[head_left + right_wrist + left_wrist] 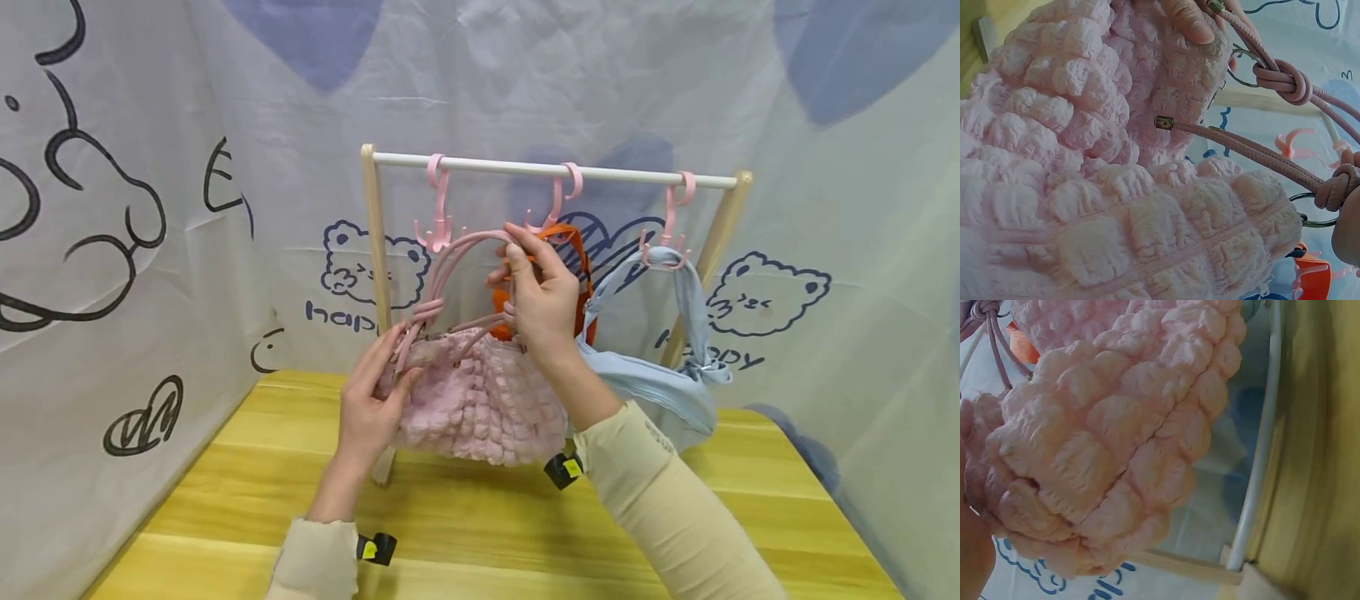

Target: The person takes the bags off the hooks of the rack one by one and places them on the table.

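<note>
**Pink bag lifted toward its hook, handles not yet on**

The right hand (543,304) grasps the looped handles (465,250) of the pink puffy bag (480,400), fingers curled around the cords, and holds them up just below the pink hook (437,225) on the left end of the white rail (555,170). The left hand (371,400) pinches the bag's upper corner, beside the knot of the handles, and supports the body above the tabletop (480,525).

As I judge, the work is partly done: an orange bag (573,250) and a light blue bag (660,375) already hang on the other two hooks, right of the grip. The pink bag is raised but its handles seem not yet over the hook.

Room is narrow: the wooden post (377,250) stands close on the left, the orange bag is just behind the right hand. Above the rail the space is open.
</note>
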A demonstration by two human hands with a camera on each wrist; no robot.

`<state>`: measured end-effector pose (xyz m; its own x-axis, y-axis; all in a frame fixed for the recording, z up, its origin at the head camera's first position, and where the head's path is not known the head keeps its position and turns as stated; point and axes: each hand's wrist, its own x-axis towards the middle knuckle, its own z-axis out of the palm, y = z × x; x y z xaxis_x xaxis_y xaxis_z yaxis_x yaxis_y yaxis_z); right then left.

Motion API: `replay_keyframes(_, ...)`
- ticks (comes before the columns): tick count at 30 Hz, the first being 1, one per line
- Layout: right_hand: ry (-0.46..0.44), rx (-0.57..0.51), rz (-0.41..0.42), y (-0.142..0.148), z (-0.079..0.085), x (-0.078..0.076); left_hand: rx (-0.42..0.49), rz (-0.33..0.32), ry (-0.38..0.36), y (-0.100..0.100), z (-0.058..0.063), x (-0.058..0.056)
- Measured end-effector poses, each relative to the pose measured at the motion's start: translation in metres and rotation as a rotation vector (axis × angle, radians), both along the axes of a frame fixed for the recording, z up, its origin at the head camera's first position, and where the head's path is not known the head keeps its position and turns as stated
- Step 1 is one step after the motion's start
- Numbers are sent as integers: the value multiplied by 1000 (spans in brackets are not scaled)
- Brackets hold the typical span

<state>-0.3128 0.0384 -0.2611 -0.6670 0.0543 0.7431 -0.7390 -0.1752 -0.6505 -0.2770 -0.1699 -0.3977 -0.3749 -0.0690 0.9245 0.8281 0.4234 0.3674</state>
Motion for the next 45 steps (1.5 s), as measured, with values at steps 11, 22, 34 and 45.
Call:
replay_keyframes(11, -63, 33, -23, -3, -14, 2, -54, 108, 126, 0, -15, 4)
replay_keyframes(22, -106, 30, -13, 0, -26, -1, -207, 263, 141, -2, -18, 8)
replay_keyframes(34, -192, 50, -9, 9, -45, -7, -126, 110, 136, -4, -13, 8)
replay_keyframes(45, -203, 81, 8, 12, -53, -13, 13, -2, 162, -9, -2, 7)
